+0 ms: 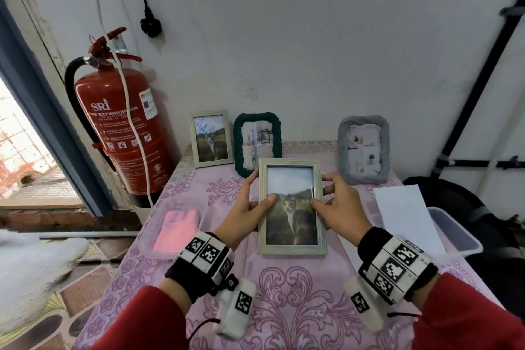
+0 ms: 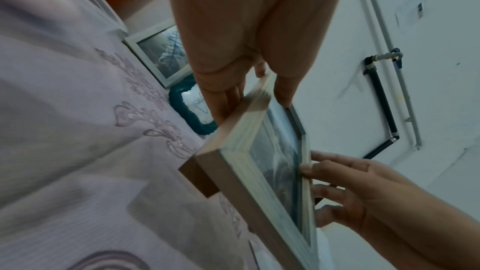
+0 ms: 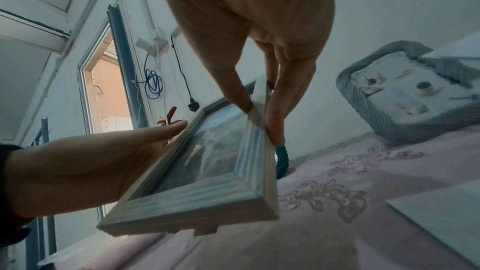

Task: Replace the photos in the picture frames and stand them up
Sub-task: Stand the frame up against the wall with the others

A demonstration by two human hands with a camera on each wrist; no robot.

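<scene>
I hold a grey-green wooden picture frame (image 1: 292, 248) with a cat photo behind its glass, over the middle of the pink tablecloth (image 1: 301, 293). My left hand (image 1: 247, 204) grips its left edge, thumb on the front. My right hand (image 1: 338, 207) grips the right edge the same way. The frame (image 3: 207, 198) leans back, and its brown rear stand (image 2: 200, 178) shows at the bottom. Three frames stand along the back: a small wooden one with a scribbled cat photo (image 1: 210, 139), a green woven one (image 1: 257, 145) and a grey woven one (image 1: 363, 148).
A red fire extinguisher (image 1: 122, 128) stands by the table's back left corner. A clear tray with a pink cloth (image 1: 176, 230) lies at the left edge. At the right, a white sheet (image 1: 406, 213) rests on a clear container (image 1: 454, 233). A black plug (image 1: 150, 25) hangs on the wall.
</scene>
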